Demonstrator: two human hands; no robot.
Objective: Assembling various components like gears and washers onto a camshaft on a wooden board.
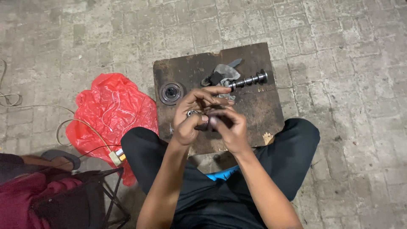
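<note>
Both my hands meet over the near part of a dark wooden board (263, 112) on the paved ground. My left hand (190, 116) and my right hand (229, 125) together grip a small metal part (199, 114), mostly hidden by my fingers. Beyond my hands lies a grey metal camshaft (249, 79), one end resting on a crumpled grey rag (224, 72). A round dark metal gear-like disc (171, 92) sits at the board's left edge.
A red plastic bag (112, 110) lies left of the board, with a white cable (68, 123) and a small plug (116, 157) by it. A black metal stool frame (110, 195) and dark red cloth (25, 199) are at lower left. My knees flank the board.
</note>
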